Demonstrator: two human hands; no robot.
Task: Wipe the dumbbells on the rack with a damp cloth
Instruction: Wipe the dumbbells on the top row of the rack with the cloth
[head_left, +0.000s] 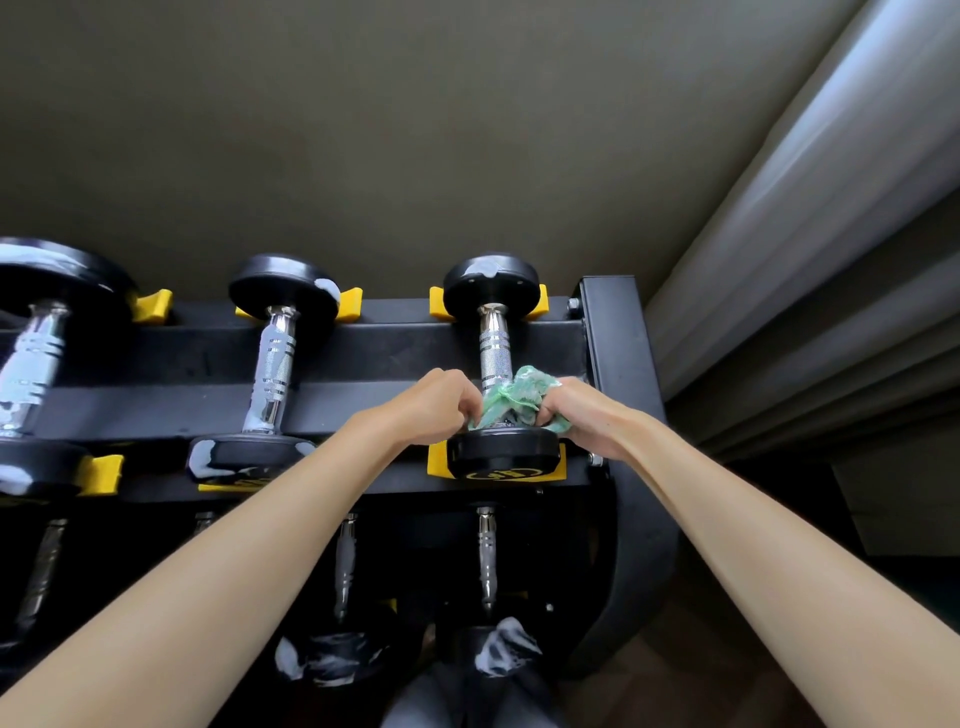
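A small black dumbbell (495, 338) with a chrome handle lies in yellow cradles at the right end of the black rack (363, 338). A green cloth (511, 397) is wrapped around the near end of its handle, just above the near black head (503, 451). My left hand (441, 402) pinches the cloth's left end with curled fingers. My right hand (574, 413) grips the cloth's right end. Both hands sit on either side of the handle.
Two bigger dumbbells (272, 358) (36, 364) lie to the left on the same shelf. More dumbbells (485, 561) sit on a lower shelf. The rack's upright post (615, 338) stands close to my right hand. Grey curtains (805, 234) hang on the right.
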